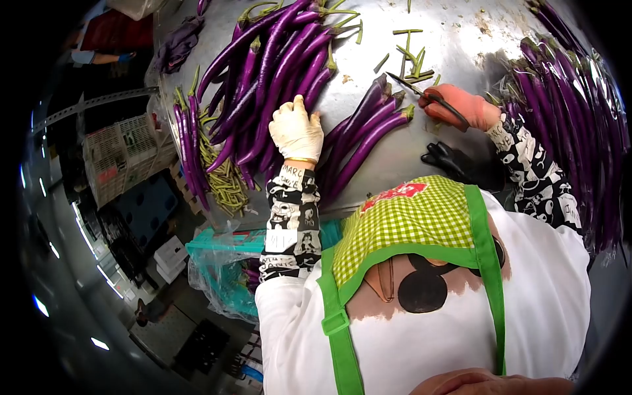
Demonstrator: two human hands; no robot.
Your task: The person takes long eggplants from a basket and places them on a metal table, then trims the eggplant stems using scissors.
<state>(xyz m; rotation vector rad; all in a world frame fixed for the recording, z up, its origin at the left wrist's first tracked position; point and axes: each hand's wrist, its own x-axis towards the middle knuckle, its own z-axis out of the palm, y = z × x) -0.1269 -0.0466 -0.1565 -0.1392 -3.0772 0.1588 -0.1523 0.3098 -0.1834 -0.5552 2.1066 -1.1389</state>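
While a large heap of long purple eggplants [263, 85] lies on the metal table [368, 62], a smaller group of eggplants [368, 135] sits apart from it, between the two gloved hands, calyx ends toward the right hand. Left hand [296, 131]: white glove, at the near right edge of the heap, fingers partly bent over the eggplants; whether they grip one, cannot tell. Right hand [464, 105]: pinkish-red glove, fingers closed around the scissors [403, 82]; dark blades point away from the palm, tips near the calyxes of the smaller group. Cut green stems [418, 62] scattered just beyond the blades. Black glove [451, 160] on the table, nearer the body than the right hand. Left side: a few separate eggplants [191, 145] beside a pile of green stems [227, 187]; dark purple cloth [180, 45] by the far left corner. Right side: eggplants in clear plastic [573, 112]. Below the table edge: teal crate [230, 263], partly covered by clear plastic. Farther left: pale slatted crates [125, 155].
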